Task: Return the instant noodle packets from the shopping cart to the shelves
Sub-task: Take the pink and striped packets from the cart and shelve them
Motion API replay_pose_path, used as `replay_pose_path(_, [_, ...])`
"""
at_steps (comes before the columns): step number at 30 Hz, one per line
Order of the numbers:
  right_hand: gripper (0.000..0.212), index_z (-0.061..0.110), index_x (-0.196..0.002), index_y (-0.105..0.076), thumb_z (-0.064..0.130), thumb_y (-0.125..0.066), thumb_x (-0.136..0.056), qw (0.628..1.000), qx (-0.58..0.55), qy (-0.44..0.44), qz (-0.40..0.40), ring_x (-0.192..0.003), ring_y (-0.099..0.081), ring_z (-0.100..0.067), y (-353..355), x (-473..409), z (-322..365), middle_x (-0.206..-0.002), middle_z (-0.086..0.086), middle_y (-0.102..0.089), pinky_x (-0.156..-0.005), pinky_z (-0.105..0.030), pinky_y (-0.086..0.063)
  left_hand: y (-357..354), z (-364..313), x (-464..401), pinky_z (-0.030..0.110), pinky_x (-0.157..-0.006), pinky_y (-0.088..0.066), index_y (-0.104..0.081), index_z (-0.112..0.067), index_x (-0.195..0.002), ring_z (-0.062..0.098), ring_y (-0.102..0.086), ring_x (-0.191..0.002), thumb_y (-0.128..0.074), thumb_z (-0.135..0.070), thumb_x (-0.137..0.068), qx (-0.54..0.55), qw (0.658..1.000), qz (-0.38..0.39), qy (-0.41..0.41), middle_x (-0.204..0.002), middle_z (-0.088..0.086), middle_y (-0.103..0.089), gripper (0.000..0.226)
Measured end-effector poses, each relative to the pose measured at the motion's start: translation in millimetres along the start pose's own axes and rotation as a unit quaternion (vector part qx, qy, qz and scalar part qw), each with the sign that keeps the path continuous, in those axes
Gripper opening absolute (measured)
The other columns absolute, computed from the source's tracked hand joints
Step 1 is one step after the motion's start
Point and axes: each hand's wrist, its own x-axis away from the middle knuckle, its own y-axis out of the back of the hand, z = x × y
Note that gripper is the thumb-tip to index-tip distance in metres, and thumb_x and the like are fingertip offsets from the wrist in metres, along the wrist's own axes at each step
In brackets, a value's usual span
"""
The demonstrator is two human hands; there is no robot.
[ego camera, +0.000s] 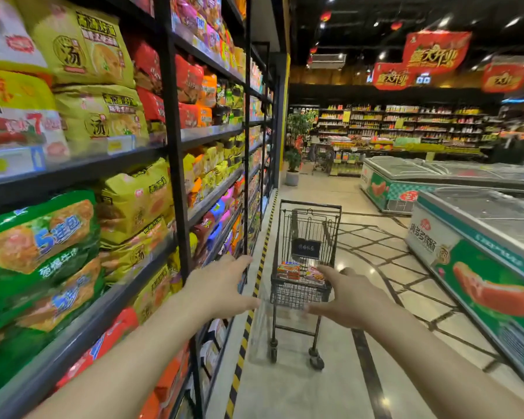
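My left hand (pixel 217 285) and right hand (pixel 350 294) stretched forward, both released and grasping nothing, noodle packets (pixel 300 271) lying in the cart (pixel 303 294) basket, shelves (pixel 109 164) along my left

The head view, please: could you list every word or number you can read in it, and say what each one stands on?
"5连包": green noodle packs, lower left shelf.
"汤": yellow noodle packs, upper left shelf.
"7": red and white pack, far left.
"盛大开业": red hanging banners.
Freezer label, price tags, cart plaque and cart packets: too blurred to read.
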Motion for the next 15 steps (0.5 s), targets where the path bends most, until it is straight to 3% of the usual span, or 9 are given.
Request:
replay_pose_path(7, [0.106, 0.047, -0.158, -0.02, 0.085, -0.066, -0.07, 0.999, -0.013, -0.038, -0.001, -0.146, -0.036, -0.03, -9, -122, -25, -0.157, -0.003, -0.04, -0.11, -0.049, -0.046, -19, 13, -133, 0.048, -0.103, -0.049, -0.014, -0.042, -0.16, 0.021, -0.044, -0.141, -0.061, -0.073, -0.083, -0.005, 0.999, 0.023, -0.021, -0.16, -0.005, -0.033, 0.095])
replay_pose_path(15, [0.104, 0.048, -0.159, -0.016, 0.08, -0.067, -0.073, 0.999, -0.006, -0.038, 0.01, -0.143, -0.043, -0.03, 6, -294, -71, -0.164, -0.004, -0.033, -0.109, -0.048, -0.048, -36, -7, -308, 0.048, -0.103, -0.047, -0.006, -0.042, -0.16, 0.024, -0.04, -0.145, -0.063, -0.072, -0.083, 0.01, 0.999, 0.024, -0.024, -0.164, -0.003, -0.027, 0.101])
